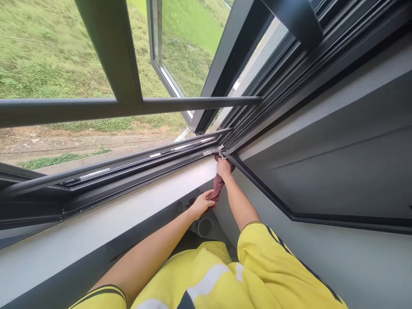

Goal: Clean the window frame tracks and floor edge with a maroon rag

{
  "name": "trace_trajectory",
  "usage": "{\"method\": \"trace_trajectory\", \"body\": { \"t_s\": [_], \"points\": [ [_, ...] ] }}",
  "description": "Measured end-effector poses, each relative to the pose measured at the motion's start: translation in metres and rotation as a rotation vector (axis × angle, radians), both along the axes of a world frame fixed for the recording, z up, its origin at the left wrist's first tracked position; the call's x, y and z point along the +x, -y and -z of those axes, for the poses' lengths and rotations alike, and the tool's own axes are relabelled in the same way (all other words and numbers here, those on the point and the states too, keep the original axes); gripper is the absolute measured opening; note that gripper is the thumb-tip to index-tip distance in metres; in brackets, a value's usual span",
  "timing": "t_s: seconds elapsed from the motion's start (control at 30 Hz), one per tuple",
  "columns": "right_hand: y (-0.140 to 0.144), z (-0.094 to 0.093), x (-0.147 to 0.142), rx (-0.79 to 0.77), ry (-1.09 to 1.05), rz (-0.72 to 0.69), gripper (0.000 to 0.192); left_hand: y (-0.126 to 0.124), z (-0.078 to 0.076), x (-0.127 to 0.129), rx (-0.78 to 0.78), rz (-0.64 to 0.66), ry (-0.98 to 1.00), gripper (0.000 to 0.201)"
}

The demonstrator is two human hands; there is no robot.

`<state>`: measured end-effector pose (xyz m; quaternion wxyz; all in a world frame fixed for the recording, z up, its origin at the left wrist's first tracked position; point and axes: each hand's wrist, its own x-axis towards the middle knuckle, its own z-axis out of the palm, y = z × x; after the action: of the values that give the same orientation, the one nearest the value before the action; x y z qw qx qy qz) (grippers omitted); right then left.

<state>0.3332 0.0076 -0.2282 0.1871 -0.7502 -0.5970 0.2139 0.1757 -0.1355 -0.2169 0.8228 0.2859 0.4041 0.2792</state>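
Observation:
A dark red cloth (218,185) hangs between my two hands at the corner of the window sill (180,185). My right hand (223,167) is closed on its upper part, right where the white sill meets the side wall under the black window frame (180,165). Lower down and to the left, my left hand (203,203) grips the cloth's other end, just past the sill's inner edge. Beside my right hand, a crumpled silvery strip (215,151) lies at the frame corner; I cannot make out what it is.
Dark metal bars (193,103) cross the window opening in front of me. An outward-opened sash (189,56) stands beyond them, over grass. On the right is a dark grey panel (347,159) with a black border. A round pipe (204,226) shows below the sill.

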Motion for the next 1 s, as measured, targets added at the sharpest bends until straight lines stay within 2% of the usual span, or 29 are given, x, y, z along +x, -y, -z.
{"method": "trace_trajectory", "body": {
  "t_s": [0.07,0.1,0.2,0.33,0.4,0.47,0.57,0.67,0.73,0.77,0.83,0.9,1.0],
  "points": [
    [0.014,0.006,0.004,0.087,0.097,-0.204,0.037,0.004,0.003,0.001,0.014,0.005,-0.033,0.069],
    [0.021,0.009,0.005,0.149,0.138,-0.224,0.040,0.005,0.004,0.000,0.023,0.005,-0.040,0.069],
    [0.031,0.019,0.005,0.257,0.159,-0.076,0.048,0.010,0.005,-0.004,0.048,-0.008,-0.034,0.071],
    [0.008,0.016,-0.009,0.144,0.174,0.112,0.055,0.009,0.003,-0.008,0.063,-0.032,-0.068,0.069],
    [-0.010,0.009,-0.021,0.084,0.229,0.192,0.049,0.007,0.002,-0.008,0.048,-0.036,-0.077,0.069],
    [-0.019,0.005,-0.029,0.051,0.250,0.201,0.041,0.005,0.000,-0.008,0.019,-0.044,-0.057,0.071],
    [-0.008,0.007,-0.026,0.133,0.195,0.050,0.036,0.006,0.002,-0.009,-0.005,-0.040,-0.040,0.071],
    [0.025,0.019,-0.009,0.291,0.105,-0.270,0.039,0.010,0.007,-0.010,0.007,-0.047,-0.063,0.068],
    [0.041,0.026,0.001,0.338,0.076,-0.383,0.043,0.011,0.009,-0.011,0.006,-0.054,-0.067,0.067],
    [0.045,0.028,0.004,0.333,0.080,-0.363,0.045,0.011,0.008,-0.013,0.001,-0.056,-0.066,0.067],
    [0.041,0.026,0.003,0.276,0.115,-0.216,0.050,0.009,0.005,-0.016,-0.014,-0.058,-0.066,0.067],
    [0.027,0.020,-0.006,0.180,0.160,-0.072,0.054,0.007,0.000,-0.020,-0.021,-0.058,-0.079,0.067],
    [0.007,0.009,-0.027,0.107,0.223,0.023,0.058,0.006,-0.004,-0.024,-0.013,-0.045,-0.104,0.066]
  ]
}}
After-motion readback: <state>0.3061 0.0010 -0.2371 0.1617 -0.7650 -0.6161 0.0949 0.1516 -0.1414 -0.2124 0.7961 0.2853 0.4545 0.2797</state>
